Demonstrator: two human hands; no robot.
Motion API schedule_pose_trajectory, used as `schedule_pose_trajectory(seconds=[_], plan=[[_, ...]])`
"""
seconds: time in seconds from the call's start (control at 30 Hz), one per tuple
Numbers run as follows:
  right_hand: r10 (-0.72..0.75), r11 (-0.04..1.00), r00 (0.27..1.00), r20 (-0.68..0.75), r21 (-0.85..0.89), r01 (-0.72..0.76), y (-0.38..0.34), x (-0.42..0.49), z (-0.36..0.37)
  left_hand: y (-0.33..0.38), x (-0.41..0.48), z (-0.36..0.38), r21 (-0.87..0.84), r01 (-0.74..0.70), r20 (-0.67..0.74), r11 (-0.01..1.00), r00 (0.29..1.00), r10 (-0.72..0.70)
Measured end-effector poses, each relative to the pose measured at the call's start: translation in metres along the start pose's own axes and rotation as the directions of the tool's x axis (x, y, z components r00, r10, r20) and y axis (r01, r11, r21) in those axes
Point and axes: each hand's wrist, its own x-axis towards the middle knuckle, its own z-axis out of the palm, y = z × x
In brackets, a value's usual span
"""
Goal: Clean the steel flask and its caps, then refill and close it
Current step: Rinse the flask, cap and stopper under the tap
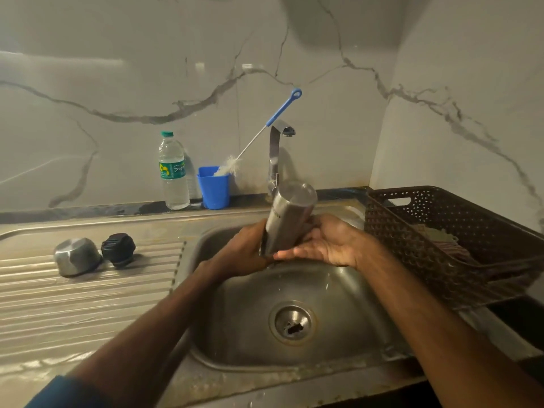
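You have the steel flask (290, 219) over the sink (347, 293), tilted so that its closed round end points up toward 1 o'clock while its lower end sits hidden between your hands. Your left hand (244, 254) has its fingers curled round the lower part of the flask from the 9 o'clock side in a firm grip. Your right hand (326, 245) lies flat against the flask from 3 o'clock, palm up and fingers straight, holding nothing of its own. The drain (293, 322) is straight below your hands at 6 o'clock. Out at 9 o'clock, on the ribbed drainboard (88, 313), the steel cap (77, 256) sits mouth down, and just beside it the black cap (118, 249) sits tilted; whether the two touch is hard to tell. The tap (276, 148) stands behind the flask at 12 o'clock. At 11 o'clock on the back ledge a blue cup (214, 188) holds a bottle brush (265, 128), bristles down and blue handle leaning toward the tap, with a plastic water bottle (173, 172) upright just left of the cup. At 3 o'clock a dark basket (435, 260) sits beside the sink with a cloth (438, 235) in it.
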Motion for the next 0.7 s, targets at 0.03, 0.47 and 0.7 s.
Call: schedule_pose_trajectory(seconds=[0.03, 0.47, 0.7], plan=[[-0.084, 0.976, 0.989, -0.119, -0.211, 0.058, 0.001, 0.001, 0.003, 0.0, 0.0, 0.0, -0.004, 0.041, -0.007, 0.999, 0.999, -0.041], [-0.755, 0.375, 0.65, -0.082, -0.868, 0.326, 0.025, 0.033, 0.021, 0.005, 0.002, -0.013, -0.097, 0.101, -0.066, 0.99, 0.992, -0.108], [-0.892, 0.267, 0.443, -0.088, -0.894, 0.36, 0.018, 0.017, 0.04, -0.019, 0.002, -0.051, -0.043, 0.196, 0.112, 0.98, 0.975, -0.19]])
